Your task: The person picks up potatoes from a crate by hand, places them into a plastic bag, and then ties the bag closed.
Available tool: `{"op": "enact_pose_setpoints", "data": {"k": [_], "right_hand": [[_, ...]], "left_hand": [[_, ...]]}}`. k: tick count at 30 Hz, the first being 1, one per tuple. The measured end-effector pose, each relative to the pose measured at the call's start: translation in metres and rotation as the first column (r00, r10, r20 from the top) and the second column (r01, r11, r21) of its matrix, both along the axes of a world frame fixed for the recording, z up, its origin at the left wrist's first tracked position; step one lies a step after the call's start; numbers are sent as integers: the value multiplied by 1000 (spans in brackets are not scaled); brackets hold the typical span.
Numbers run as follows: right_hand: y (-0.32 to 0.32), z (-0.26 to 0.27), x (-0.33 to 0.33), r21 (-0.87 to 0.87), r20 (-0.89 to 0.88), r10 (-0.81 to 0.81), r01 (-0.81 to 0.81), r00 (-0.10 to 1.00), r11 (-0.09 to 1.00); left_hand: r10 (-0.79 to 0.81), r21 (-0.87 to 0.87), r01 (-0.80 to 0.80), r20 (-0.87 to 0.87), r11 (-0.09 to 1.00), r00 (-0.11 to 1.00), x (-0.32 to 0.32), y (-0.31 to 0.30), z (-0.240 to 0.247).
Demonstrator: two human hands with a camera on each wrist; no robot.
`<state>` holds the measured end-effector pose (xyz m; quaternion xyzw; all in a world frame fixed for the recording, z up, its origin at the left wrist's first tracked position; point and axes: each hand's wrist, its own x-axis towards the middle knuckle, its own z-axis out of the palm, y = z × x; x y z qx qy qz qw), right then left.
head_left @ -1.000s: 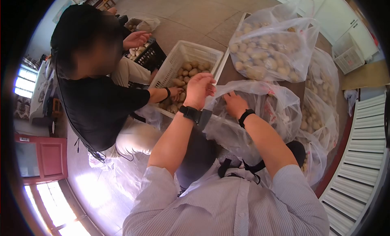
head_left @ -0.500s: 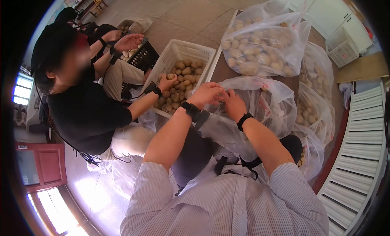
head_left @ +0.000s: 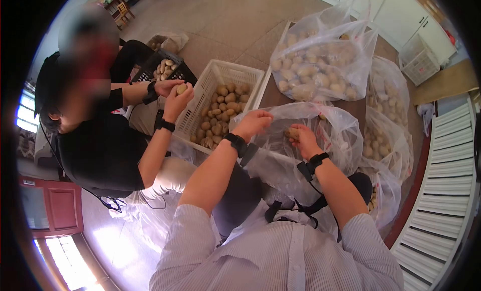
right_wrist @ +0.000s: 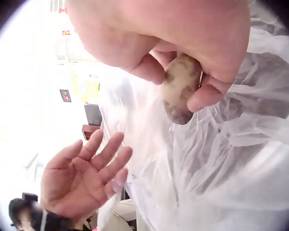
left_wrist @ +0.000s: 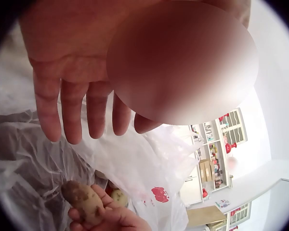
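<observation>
My right hand (head_left: 304,140) pinches a potato (head_left: 291,133) above the mouth of a clear plastic bag (head_left: 280,163). In the right wrist view, dark patches mark the potato (right_wrist: 182,86), held between thumb and fingers. At the bag's left rim is my left hand (head_left: 254,123); in the left wrist view this hand (left_wrist: 82,82) has its fingers extended and spread, with nothing in them. The same potato (left_wrist: 84,201) shows below it there. Whether the left hand touches the plastic is unclear.
A white crate (head_left: 250,75) of potatoes stands left of the bag, beside a seated person (head_left: 100,146) holding a potato. A full bag (head_left: 320,65) sits behind on a brown surface, with more filled bags (head_left: 386,135) at right. A black basket (head_left: 183,73) stands farther left.
My hands, close together half a second ago, have moved apart, and a potato now shows in the right one. The seated person has lifted a potato away from the crate.
</observation>
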<state>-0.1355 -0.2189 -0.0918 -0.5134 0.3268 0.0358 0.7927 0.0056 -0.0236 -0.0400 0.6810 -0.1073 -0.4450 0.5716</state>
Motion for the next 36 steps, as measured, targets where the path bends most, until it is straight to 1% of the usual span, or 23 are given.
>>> {"op": "enact_pose_setpoints", "data": {"k": [1, 3, 4, 6, 8, 10, 12, 13, 15, 16, 18, 20, 21, 22, 25, 27, 28, 29, 30, 31, 33, 34, 36], "right_hand": [[1, 3, 0, -1, 6, 1, 0, 1000, 1000], [7, 9, 0, 88, 92, -34, 26, 995, 996], [10, 13, 1, 87, 98, -35, 27, 995, 996], [13, 22, 4, 200, 153, 5, -36, 988, 979], [18, 34, 5, 209, 153, 28, -60, 988, 976], [22, 45, 7, 221, 152, 56, -89, 987, 971], [25, 54, 9, 207, 99, 129, -147, 987, 967], [24, 50, 10, 207, 98, 129, -147, 987, 967], [22, 42, 12, 159, 89, 200, -212, 976, 964], [23, 43, 13, 160, 86, 198, -209, 977, 965], [24, 43, 12, 46, 1, 203, -203, 979, 978], [23, 42, 11, 47, 3, 201, -201, 980, 978], [24, 42, 11, 51, 14, 207, -207, 978, 977], [24, 41, 11, 48, 8, 204, -204, 979, 978], [24, 34, 9, -10, -15, 141, -141, 990, 990], [13, 13, 7, -296, -10, 109, -107, 994, 949], [0, -4, 6, -296, -12, 110, -108, 994, 949], [-18, -24, 5, -635, -1, 150, -117, 989, 763], [-34, -34, 3, -880, -5, 193, -96, 981, 465], [-45, -32, 2, -880, -6, 193, -97, 981, 466], [-63, -21, 1, -990, -31, 129, -48, 991, 130], [-71, -19, 0, -990, -33, 128, -50, 991, 132], [-84, -17, 1, -994, -107, 55, -109, 993, 26]], "left_hand": [[-10, -8, 10, -3, 1000, 1000, -1, -1, 1], [-23, 1, 23, 15, 1000, 1000, -3, -3, 3], [-38, 12, 37, 28, 999, 999, -4, -4, 5], [-40, 3, 40, 51, 999, 998, -8, -7, 7], [-40, -1, 40, 67, 999, 997, -9, -8, 5], [-85, -71, 91, 88, 993, 993, -10, -8, 7], [-75, -104, 85, 96, 991, 993, -13, -8, 10], [-66, -139, 80, 103, 987, 992, -14, -8, 10], [-74, -149, 85, 80, 985, 994, -13, -6, 11], [-83, -160, 91, 57, 983, 995, -13, -6, 12], [-86, -161, 88, 19, 983, 996, -12, -5, 14], [-88, -163, 84, -21, 983, 996, -13, -6, 15], [-80, -143, 79, 1, 987, 997, -14, -6, 16], [-71, -122, 73, 24, 990, 997, -13, -6, 15], [-68, -132, 68, 7, 989, 998, -12, -7, 13], [-73, -135, 73, 11, 988, 997, -13, -8, 11], [-77, -136, 79, 14, 988, 997, -13, -8, 10], [-77, -136, 78, 12, 988, 997, -15, -8, 11], [-50, -108, 51, 13, 993, 999, -17, -9, 16], [-24, -81, 25, 15, 996, 1000, -18, -10, 19], [3, -85, -2, 11, 996, 1000, -19, -12, 19], [30, -90, -29, 7, 996, 1000, -19, -13, 20], [41, -97, -43, -16, 994, 999, -19, -15, 20]]}}
